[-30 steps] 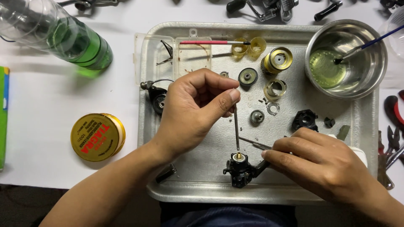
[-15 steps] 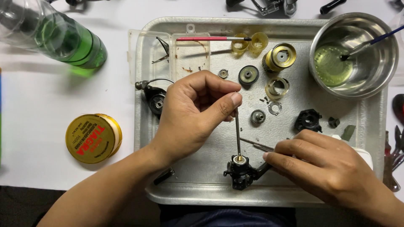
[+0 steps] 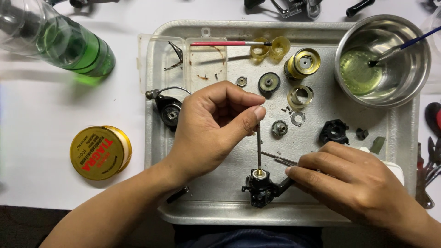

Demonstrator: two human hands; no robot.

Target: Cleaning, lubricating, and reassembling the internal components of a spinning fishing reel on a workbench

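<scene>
Little has changed over the last second: the left hand (image 3: 209,126) still pinches the thin steel shaft (image 3: 258,149) upright in the black reel body (image 3: 262,187), which the right hand (image 3: 356,186) grips. Work remains at seating. Both sit on a dented metal tray (image 3: 220,202) over white tabletop (image 3: 36,151).

We see round yellow tin (image 3: 100,152), red lettering on lid, left of metal tray (image 3: 220,202); green bottle (image 3: 55,39) top left.

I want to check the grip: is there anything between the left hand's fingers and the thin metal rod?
Nothing visible. The left hand pinches the top of the rod directly, and the rod's lower end sits in the black part, which the right hand touches.
</scene>
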